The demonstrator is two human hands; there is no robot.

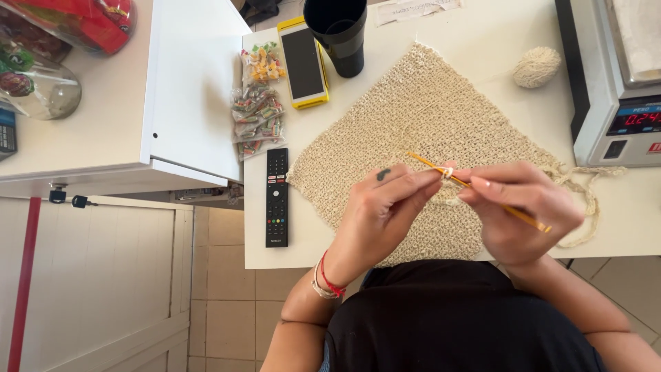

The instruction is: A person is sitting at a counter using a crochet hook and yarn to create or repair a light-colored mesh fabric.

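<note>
Nearest us, our left hand pinches the cream crochet piece lying on the bench while our right hand, fingers curled, pinches the orange hook, whose working loop could likely slip off if yarn tension slackens.

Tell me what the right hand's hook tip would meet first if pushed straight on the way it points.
Probably the left hand's fingertips, then the cream crocheted panel; depth is unclear. The right hand points the orange crochet hook up-left.
</note>
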